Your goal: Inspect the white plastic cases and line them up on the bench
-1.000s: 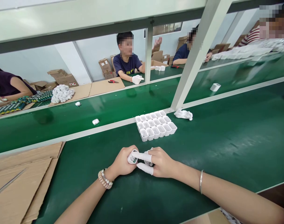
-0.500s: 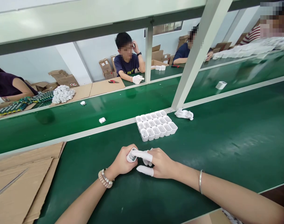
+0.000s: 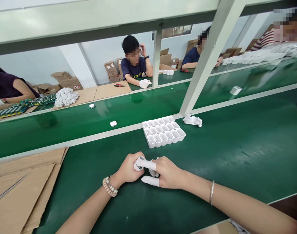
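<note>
My left hand (image 3: pixel 129 169) is wrapped round a small white plastic housing (image 3: pixel 136 166), its open end tilted toward my other hand. A bit of green circuit board shows inside the opening. The index finger of my right hand (image 3: pixel 169 172) reaches into that opening, its tip hidden. White finger cots cover several of its fingers; the thumb points out apart below, and the hand grips nothing. Just beyond both hands, rows of white open-topped housings (image 3: pixel 163 132) stand side by side on the green work surface (image 3: pixel 109 201).
Flattened cardboard (image 3: pixel 23 191) lies at the left. A crumpled white glove (image 3: pixel 192 120) rests beside the slanted post (image 3: pixel 207 61). Beyond a pale rail, a green conveyor belt (image 3: pixel 72 126) carries small white-topped boards (image 3: pixel 113 123) and a white housing (image 3: pixel 235 90). Co-workers sit across it.
The boards and the housing on the far belt have shifted right. My right index finger appears slightly deeper in the held housing, and both hands have moved very little.
</note>
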The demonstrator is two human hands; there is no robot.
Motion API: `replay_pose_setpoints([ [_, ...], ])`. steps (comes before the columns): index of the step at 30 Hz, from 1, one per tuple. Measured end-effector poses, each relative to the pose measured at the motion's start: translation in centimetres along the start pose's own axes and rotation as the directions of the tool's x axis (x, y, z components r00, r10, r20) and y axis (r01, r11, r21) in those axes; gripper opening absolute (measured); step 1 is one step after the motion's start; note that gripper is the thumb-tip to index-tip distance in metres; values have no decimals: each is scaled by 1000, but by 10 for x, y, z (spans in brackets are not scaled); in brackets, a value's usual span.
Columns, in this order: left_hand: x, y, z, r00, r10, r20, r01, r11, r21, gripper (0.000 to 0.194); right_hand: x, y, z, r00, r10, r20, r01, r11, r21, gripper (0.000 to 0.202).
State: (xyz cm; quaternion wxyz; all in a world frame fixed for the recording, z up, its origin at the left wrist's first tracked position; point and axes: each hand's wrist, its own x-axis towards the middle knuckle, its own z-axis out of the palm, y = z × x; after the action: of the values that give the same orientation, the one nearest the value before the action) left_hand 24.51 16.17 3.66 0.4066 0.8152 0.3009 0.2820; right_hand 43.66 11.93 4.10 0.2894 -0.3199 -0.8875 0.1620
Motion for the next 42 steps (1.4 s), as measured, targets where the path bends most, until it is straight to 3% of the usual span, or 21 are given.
replay_pose_setpoints([
  [6, 1, 2, -3, 1000, 26, -15, -27, 997, -66, 12, -2, 8, 3, 975, -32, -221, 54, 994, 94, 49],
  [17, -1, -1, -1, 999, 39, 2, -39, 995, -93, 13, -2, 9, 6, 982, -50, -180, 62, 996, 63, 44],
  [24, -2, 1, -4, 998, -47, 32, 49, 997, -66, 12, 2, 0, 0, 985, 152, 76, -166, 958, 235, 38],
  [29, 1, 8, -7, 973, -186, 140, 218, 939, -267, 18, 0, 3, 7, 977, 207, -48, -170, 896, 410, 46],
  [35, 2, 9, -7, 945, -292, 147, 325, 888, -325, 26, 1, 11, 10, 991, 133, 23, -135, 967, 215, 36],
  [42, 4, 14, -4, 945, -303, 123, 327, 895, -303, 24, 2, 21, -1, 999, 46, 29, -52, 958, 284, 27],
])
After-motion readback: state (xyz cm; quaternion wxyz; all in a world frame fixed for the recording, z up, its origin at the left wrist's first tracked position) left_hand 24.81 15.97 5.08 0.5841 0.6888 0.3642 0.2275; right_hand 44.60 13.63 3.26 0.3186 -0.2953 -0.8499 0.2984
